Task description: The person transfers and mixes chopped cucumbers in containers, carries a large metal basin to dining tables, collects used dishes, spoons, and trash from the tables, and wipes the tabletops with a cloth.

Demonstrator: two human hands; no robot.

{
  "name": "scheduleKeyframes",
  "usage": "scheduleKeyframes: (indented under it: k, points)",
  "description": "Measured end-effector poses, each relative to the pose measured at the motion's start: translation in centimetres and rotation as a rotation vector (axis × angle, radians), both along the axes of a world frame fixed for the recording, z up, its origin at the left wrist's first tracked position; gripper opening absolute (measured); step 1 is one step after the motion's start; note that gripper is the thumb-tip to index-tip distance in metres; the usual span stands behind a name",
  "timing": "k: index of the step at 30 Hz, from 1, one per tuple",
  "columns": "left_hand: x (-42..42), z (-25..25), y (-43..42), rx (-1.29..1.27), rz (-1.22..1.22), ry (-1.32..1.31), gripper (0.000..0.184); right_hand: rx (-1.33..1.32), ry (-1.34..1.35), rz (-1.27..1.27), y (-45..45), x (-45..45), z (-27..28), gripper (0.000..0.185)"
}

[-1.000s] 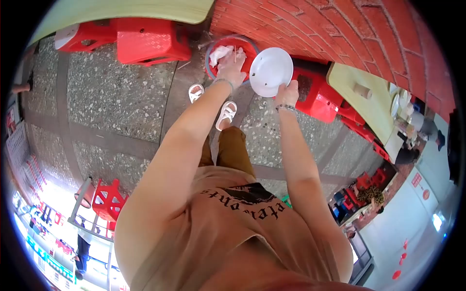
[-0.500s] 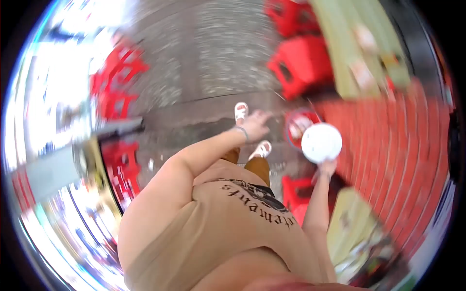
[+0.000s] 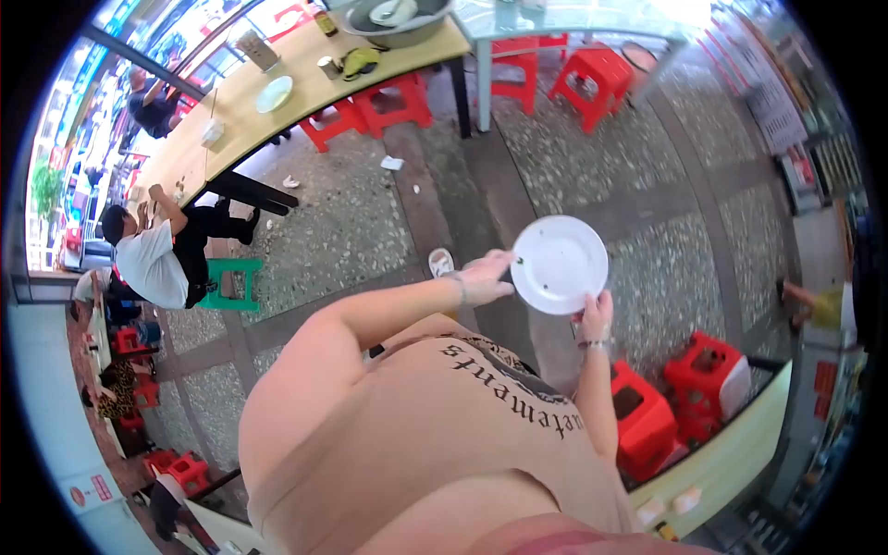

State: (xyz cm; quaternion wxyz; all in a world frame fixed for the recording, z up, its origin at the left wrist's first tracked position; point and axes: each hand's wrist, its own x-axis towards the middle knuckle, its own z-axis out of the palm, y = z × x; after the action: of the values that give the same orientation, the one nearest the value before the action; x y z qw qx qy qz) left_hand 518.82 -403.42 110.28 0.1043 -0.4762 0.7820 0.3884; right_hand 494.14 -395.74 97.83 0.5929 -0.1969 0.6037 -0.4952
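A round white plate (image 3: 560,265) with a few small dark scraps on it is held out in front of my body, over the floor. My right hand (image 3: 595,319) grips its near right rim, thumb on top, with a dark bracelet at the wrist. At the plate's left edge is my left hand (image 3: 485,278), its finger and thumb apart on either side of the rim; whether they touch it I cannot tell. A thin band circles the left wrist.
A long wooden table (image 3: 310,88) holds a metal basin (image 3: 407,35) and a plate (image 3: 275,94). A seated person (image 3: 155,264) is on a green stool (image 3: 233,284). Red stools (image 3: 640,421) flank another table (image 3: 740,453) at lower right. Litter (image 3: 392,163) lies on the floor.
My view has turned away from the brick wall and the red bin, now out of sight. My left hand has gone from the bin to the plate's edge. The right hand still holds the plate.
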Motion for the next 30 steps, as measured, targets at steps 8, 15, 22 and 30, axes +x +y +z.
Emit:
scheduleKeyframes:
  k: [8,15,22,30]
  points:
    - [27.9,8.1,-20.4,-0.219,0.863,0.072,0.07,-0.19,-0.151,0.33,-40.0,27.2,10.6,0.004]
    - [31.6,7.1,-24.0,-0.185,1.27,0.136,0.064,-0.357,-0.095,0.007,-63.2,28.4,16.0,0.014]
    - [42.6,3.1,-40.1,-0.415,1.311,-0.186,0.063,-0.249,0.367,0.212,-90.7,39.4,11.6,0.056]
    - [57.8,9.0,-47.7,-0.535,1.943,0.429,0.065,-0.05,0.768,0.554,-100.9,46.7,5.2,0.05]
